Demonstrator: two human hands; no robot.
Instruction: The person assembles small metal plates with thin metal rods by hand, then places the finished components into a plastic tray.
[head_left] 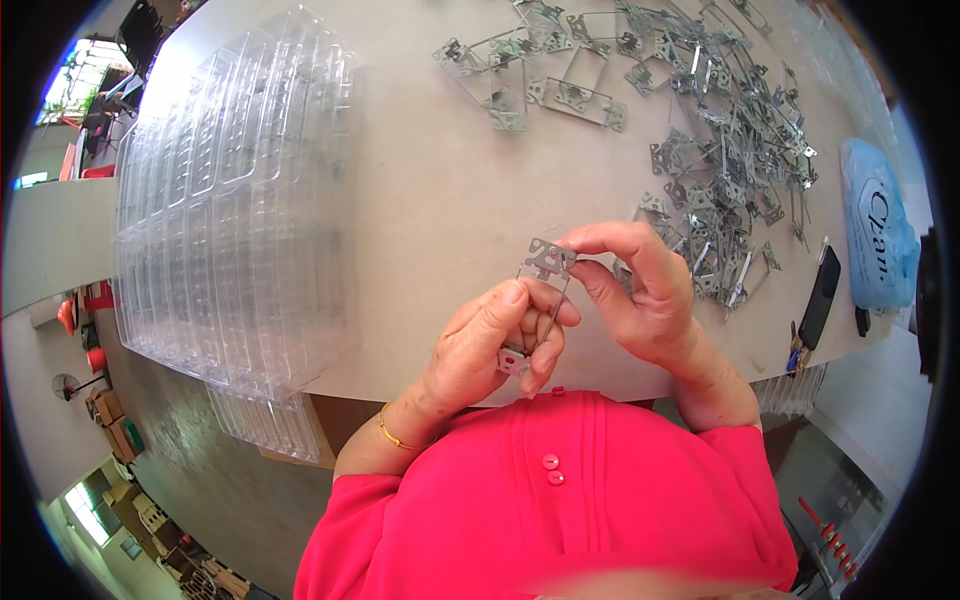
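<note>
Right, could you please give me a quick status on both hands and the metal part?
Left hand holding the metal part, right hand pinching its far end. Part above the table. Pile of loose parts close beyond right hand.

White light shone through one window (85, 80) at the top left and another window (88, 514) at the bottom left. The left wall (42, 385) was pale. Brown boxes (107, 406) sat near a round fan (67, 388). The floor (220, 490) was gray. The big table (430, 200) was whitish.
</note>
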